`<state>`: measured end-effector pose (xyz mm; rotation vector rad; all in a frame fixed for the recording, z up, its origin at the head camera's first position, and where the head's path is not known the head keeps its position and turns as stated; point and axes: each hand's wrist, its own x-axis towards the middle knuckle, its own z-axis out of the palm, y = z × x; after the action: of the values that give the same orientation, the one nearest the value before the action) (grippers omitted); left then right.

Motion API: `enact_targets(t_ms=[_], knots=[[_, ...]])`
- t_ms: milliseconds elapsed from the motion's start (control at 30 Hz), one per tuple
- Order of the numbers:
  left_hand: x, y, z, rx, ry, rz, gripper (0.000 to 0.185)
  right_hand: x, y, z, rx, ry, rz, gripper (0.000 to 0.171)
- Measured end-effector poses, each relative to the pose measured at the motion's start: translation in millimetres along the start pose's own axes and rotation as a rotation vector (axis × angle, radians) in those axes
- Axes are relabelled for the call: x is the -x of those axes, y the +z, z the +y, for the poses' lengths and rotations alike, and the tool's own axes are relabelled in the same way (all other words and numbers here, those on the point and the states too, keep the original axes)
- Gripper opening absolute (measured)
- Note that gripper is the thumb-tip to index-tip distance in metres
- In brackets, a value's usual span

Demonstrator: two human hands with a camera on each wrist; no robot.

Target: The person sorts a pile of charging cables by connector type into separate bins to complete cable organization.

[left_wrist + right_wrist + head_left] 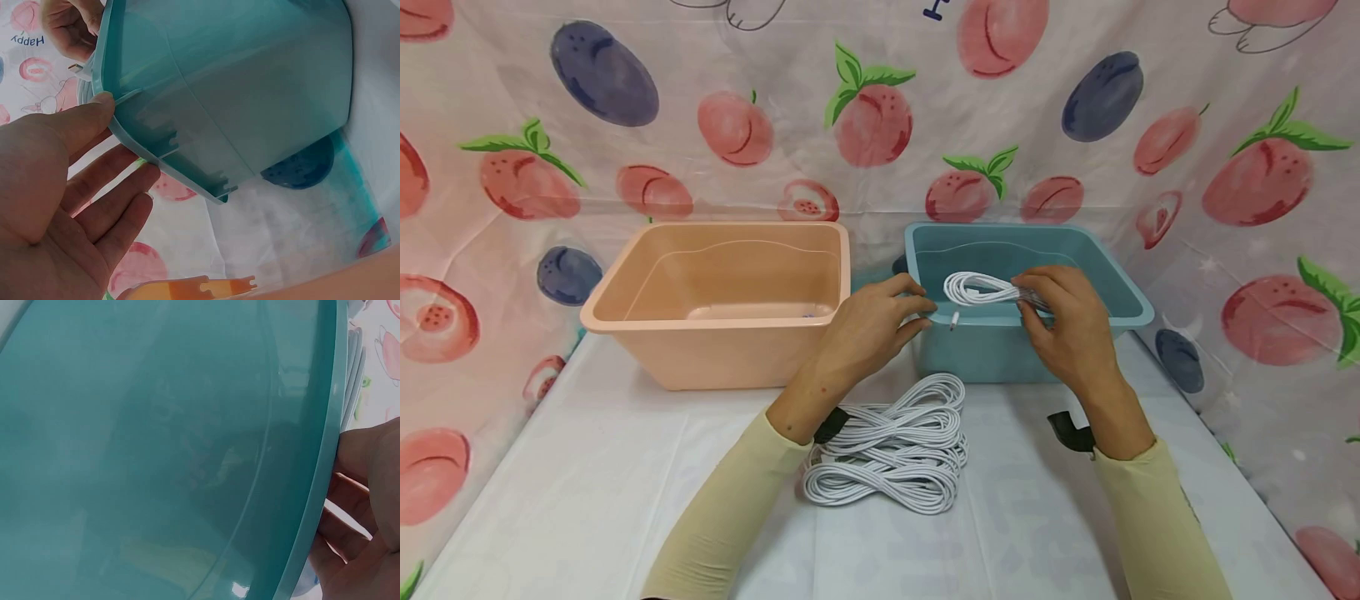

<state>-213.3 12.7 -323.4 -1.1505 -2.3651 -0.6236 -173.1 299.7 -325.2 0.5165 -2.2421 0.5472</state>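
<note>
White cable coil [981,289] between both hands, over the teal bin [1120,287].

Cable pile [887,454] before two bins [722,300]

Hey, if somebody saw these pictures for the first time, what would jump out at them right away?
Probably the two hands over the teal bin: the right hand grips a small coiled white cable above its front rim, the left hand beside its left corner. Next, the pile of coiled white cables on the white table between the forearms, and the empty peach bin on the left.
</note>
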Motion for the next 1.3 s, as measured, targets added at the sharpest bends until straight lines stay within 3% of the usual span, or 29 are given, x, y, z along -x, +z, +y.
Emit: enact_targets(t_ms=[667,967,1300], knots=[[1.7,-0.9,0.2,-0.002,0.003,-0.005,0.022,3.2,-2.9,-4.5,0.001,-0.010,-0.021,0.032],[1.4,-0.1,-0.4,-0.003,0.007,0.002,0.023,5.1,-5.4,-25.1,-0.011,-0.049,-0.064,0.037],[1.9,-0.1,0.1,-0.012,0.000,-0.001,0.024,6.8,-0.3,-50.4,-0.064,-0.162,-0.076,0.037]])
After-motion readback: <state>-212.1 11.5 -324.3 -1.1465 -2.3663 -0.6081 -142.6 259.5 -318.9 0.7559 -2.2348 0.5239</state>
